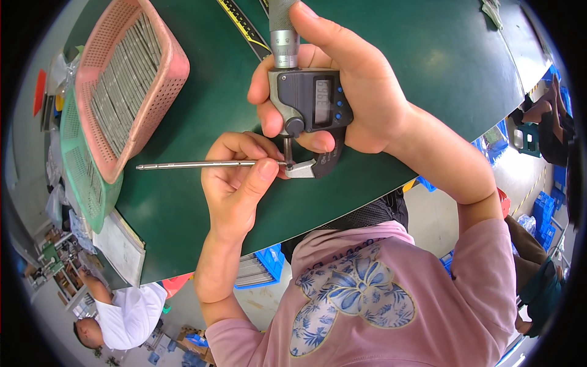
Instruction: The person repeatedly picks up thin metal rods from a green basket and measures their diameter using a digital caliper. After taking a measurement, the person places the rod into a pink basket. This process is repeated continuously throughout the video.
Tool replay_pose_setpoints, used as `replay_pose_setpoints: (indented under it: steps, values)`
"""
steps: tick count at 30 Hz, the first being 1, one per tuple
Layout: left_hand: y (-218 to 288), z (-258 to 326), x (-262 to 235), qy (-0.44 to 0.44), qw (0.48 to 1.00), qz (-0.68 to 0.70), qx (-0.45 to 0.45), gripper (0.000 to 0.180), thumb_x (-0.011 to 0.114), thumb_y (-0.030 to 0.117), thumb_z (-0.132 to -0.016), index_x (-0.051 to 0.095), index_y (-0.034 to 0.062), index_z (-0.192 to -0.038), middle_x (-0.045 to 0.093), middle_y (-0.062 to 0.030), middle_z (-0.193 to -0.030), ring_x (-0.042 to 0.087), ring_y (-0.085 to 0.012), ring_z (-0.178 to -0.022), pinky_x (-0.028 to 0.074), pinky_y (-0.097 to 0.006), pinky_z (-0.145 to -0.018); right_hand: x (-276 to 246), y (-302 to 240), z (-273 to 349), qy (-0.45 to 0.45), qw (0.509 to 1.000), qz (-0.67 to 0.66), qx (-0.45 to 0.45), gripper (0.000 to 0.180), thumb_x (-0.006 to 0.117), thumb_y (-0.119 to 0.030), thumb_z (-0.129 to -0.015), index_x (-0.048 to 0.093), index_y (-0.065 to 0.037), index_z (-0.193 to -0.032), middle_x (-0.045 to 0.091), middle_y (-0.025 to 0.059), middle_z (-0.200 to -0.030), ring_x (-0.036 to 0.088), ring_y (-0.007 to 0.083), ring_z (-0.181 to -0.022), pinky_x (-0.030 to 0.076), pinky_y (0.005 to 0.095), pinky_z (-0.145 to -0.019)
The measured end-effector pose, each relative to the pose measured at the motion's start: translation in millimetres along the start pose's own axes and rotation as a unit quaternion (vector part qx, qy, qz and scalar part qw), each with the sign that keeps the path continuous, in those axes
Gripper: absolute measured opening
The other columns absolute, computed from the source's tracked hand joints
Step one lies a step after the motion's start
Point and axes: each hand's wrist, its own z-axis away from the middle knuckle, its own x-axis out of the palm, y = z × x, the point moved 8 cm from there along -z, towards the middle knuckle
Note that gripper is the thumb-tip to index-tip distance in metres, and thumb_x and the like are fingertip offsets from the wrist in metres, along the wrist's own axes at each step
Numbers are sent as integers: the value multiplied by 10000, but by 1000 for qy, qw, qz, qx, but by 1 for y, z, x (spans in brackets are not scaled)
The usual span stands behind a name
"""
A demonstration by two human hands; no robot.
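My right hand [373,92] is closed around a digital micrometer [299,92], its thumb against the grey thimble at the top. The grey display faces up, with small blue buttons beside it. A thin, shiny metal rod [189,164] is pinched between the thumb and fingers of my left hand [235,189]. The rod lies nearly level, its long free part pointing left. Its right end sits in the micrometer's jaw, between spindle and anvil; whether both faces touch it I cannot tell.
A pink basket [178,64] full of grey metal rods stands at the left of the green table [440,55], partly over a green basket [92,202]. A papered board [119,248] lies at the near left edge. Beyond my hands is a black-and-yellow strip [241,24]. A person in white [134,315] is lower left.
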Motion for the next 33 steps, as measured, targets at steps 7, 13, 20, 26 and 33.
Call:
replay_pose_setpoints:
  steps: [7, 13, 20, 26, 33]
  values:
    - [-1, 1, -1, -2, 1000, 6, -1, 183, 626, 49, -782, 466, 11, -860, 552, -120, -824, 552, -147, -713, 488, -263, -637, -1, 1, -2, -3, 1000, 5, -4, 609, 309, -523, -863, 530, 44, -843, 578, 110, -647, 418, 124, -387, 344, 227, -380]
    - [1, 0, 1, -20, 999, 34, 5, 201, 627, 18, -766, 450, 21, -861, 549, -122, -826, 551, -147, -748, 500, -278, -649, 1, 2, -3, -14, 1000, -9, 5, 606, 309, -521, -859, 530, 43, -841, 579, 110, -648, 425, 124, -390, 348, 225, -379]
    - [2, 1, 2, -35, 999, 29, 12, 209, 624, -8, -758, 444, 27, -858, 546, -126, -833, 549, -149, -750, 495, -276, -652, 1, 3, -3, -11, 1000, -7, 11, 611, 343, -543, -839, 532, 38, -820, 579, 107, -638, 426, 122, -384, 346, 220, -370]
    - [4, -1, 5, -42, 999, 16, 20, 211, 622, -17, -754, 442, 28, -856, 544, -125, -842, 548, -149, -754, 487, -276, -663, 0, 3, -2, -5, 1000, -10, 19, 617, 371, -561, -822, 534, 34, -803, 578, 104, -630, 428, 120, -379, 344, 216, -362]
    - [1, 1, 1, -20, 1000, 9, 0, 216, 635, 47, -758, 452, 18, -871, 538, -115, -847, 546, -147, -760, 487, -280, -672, -3, 4, -2, 15, 1000, -1, 15, 618, 401, -571, -807, 535, 32, -791, 575, 99, -620, 425, 116, -378, 338, 214, -360]
